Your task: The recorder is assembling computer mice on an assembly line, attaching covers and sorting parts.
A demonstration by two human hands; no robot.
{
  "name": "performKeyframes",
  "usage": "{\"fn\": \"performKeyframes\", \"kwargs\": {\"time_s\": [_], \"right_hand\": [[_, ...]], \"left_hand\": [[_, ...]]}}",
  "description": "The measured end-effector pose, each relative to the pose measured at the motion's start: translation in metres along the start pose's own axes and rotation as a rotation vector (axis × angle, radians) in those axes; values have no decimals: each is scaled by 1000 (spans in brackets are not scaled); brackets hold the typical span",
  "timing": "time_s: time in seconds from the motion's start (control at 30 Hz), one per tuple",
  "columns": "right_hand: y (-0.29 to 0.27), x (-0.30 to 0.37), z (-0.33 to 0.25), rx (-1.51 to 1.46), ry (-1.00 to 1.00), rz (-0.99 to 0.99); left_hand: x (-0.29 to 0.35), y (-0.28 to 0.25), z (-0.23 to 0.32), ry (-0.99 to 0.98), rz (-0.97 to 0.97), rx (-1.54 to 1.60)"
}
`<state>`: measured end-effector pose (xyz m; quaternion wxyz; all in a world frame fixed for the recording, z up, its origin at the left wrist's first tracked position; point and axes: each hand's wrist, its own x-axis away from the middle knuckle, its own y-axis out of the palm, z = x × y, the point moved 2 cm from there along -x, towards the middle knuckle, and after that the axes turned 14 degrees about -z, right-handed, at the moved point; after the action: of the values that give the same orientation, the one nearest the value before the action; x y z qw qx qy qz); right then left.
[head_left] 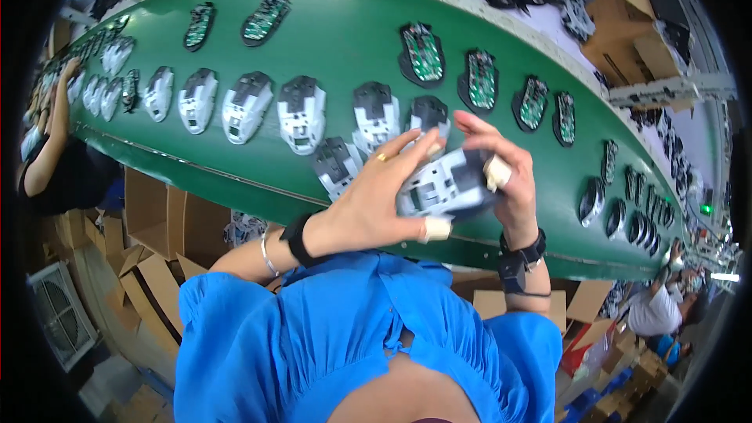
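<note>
The left hand (pixel 372 197) and right hand (pixel 515 188) grip 1 gray-and-black mouse shell (pixel 445 188) over the green belt's (pixel 345 35) near edge, probably to steady it. Other shells (pixel 302 121) lie within easy reach.

A rounded mouse shell (pixel 445 186), light gray at left and dark at right, square cutouts showing, is held aslant between left hand (pixel 382 192) and right hand (pixel 509 172).
</note>
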<state>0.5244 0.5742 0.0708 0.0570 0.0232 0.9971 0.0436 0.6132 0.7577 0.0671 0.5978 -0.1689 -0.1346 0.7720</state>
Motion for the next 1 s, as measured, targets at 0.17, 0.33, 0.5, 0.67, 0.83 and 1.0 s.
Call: {"fn": "performKeyframes", "kwargs": {"time_s": [0.17, 0.33, 0.5, 0.67, 0.83, 1.0], "right_hand": [[33, -16, 42, -125, 188, 5], [14, -29, 60, -63, -30, 244], [31, -17, 11, 519, -26, -207], [37, -11, -3, 819, -192, -186], [50, -45, -16, 735, -273, 105], [75, -114, -19, 1048, -208, -127]], "left_hand": [[9, 35, -25, -118, 92, 399], [-9, 33, -42, -152, 262, 328], [-5, 2, -37, -143, 176, 1072], [-9, -19, -28, -99, 87, 1362], [-14, -42, -37, -69, 281, 1556], [-5, -62, -38, -116, 626, 1292]]}}
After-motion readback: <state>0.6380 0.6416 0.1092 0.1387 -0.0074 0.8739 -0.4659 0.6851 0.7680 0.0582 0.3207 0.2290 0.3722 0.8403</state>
